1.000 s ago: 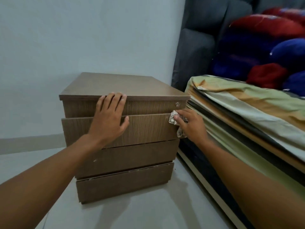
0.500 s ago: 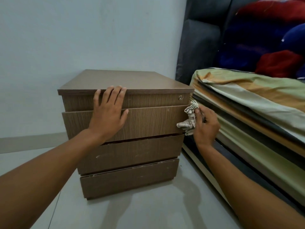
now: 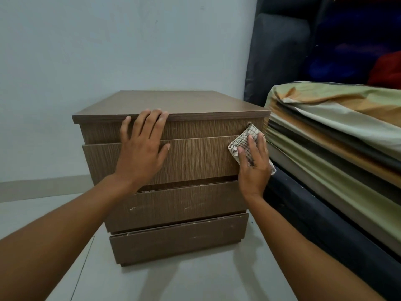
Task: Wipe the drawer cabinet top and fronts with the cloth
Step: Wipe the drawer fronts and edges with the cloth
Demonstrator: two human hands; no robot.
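Observation:
A brown wooden drawer cabinet (image 3: pixel 191 205) stands on the floor against the wall, its drawer fronts facing me. My left hand (image 3: pixel 142 152) lies flat on the second drawer front, fingers spread and reaching up to the top edge. My right hand (image 3: pixel 253 164) presses a checked cloth (image 3: pixel 244 137) flat against the right end of that same drawer front, just below a small round lock (image 3: pixel 249 122). Part of the cloth is hidden under my palm.
A bed with green and orange striped bedding (image 3: pixel 338 135) sits close against the cabinet's right side, on a dark base (image 3: pixel 321 231). A dark headboard (image 3: pixel 280 53) and red and blue cushions (image 3: pixel 386 68) lie behind. Pale floor (image 3: pixel 165 281) spreads in front of the cabinet.
My right hand has come back from the cabinet's right edge onto the drawer front, spreading the cloth flat beneath it. My left hand has stayed in place on the drawer front.

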